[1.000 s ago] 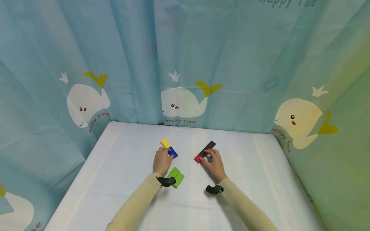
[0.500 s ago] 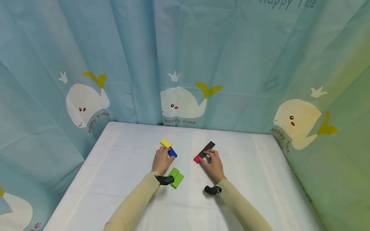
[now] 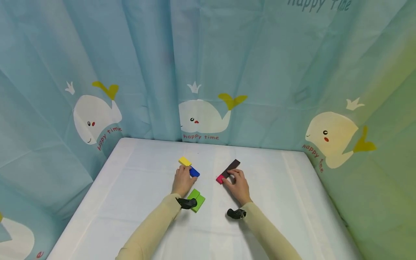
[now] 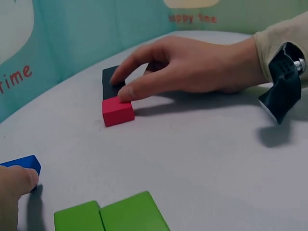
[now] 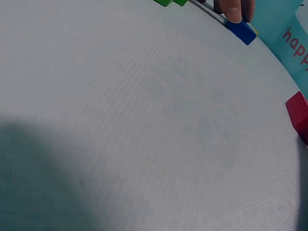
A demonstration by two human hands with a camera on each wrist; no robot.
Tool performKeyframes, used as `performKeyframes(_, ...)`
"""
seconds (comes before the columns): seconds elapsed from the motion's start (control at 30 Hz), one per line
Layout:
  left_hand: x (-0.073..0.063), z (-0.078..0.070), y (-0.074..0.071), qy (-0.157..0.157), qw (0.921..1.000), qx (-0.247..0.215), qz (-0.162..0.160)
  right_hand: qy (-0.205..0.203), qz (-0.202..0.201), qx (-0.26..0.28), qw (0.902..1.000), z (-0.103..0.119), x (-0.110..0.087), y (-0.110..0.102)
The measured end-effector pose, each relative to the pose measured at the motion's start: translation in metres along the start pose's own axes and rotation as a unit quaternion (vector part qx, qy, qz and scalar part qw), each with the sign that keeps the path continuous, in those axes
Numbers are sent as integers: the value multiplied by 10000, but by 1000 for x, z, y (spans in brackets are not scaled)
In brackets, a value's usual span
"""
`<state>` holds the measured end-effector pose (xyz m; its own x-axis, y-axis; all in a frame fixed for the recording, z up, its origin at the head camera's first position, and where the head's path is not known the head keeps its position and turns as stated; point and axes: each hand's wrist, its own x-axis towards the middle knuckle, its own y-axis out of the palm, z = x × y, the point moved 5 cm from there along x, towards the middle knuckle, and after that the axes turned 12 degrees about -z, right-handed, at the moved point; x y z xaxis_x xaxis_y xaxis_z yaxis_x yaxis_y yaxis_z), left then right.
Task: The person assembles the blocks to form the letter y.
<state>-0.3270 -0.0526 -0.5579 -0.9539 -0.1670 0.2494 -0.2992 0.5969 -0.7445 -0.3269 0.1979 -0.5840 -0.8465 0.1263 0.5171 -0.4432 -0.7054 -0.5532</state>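
My left hand (image 3: 183, 181) pinches a blue block (image 3: 194, 172); a yellow block (image 3: 185, 161) lies at its far end. The thumb is at the near end of the blue block (image 4: 30, 162) in the left wrist view. To the right, my right hand (image 3: 238, 186) rests with loosely bent fingers on a dark block (image 3: 232, 166) and a red block (image 3: 220, 179), which lie end to end. There the thumb touches the red block (image 4: 118, 112) and the index finger touches the dark block (image 4: 109, 76). The right wrist view shows only an edge of the red block (image 5: 299, 114).
Two green blocks (image 3: 196, 199) lie side by side near my left wrist, partly covered by its black strap (image 3: 186, 203). A white cloth (image 3: 266, 195) covers the table. Behind it hangs a blue curtain (image 3: 146, 72) printed with whales.
The blue and yellow blocks, in one line a second ago, now lie slightly offset from each other. My right hand and its two blocks stay nearly the same.
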Motion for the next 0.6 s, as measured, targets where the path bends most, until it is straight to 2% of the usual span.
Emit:
performKeyframes(0.1,1,-1,4,-182,9991,-374,80,-25,-40,-34,10000,0,0,1)
performKeyframes(0.2,2,-3,6,-251,9981,-544,165,-31,-41,-68,10000,-1,-2,2)
performKeyframes(0.4,3,-5,9,-219,9970,-712,198,5,21,-84,10000,0,-2,2)
performKeyframes(0.6,5,-7,16,-183,9911,-1316,64,132,90,-59,9999,-1,-2,1)
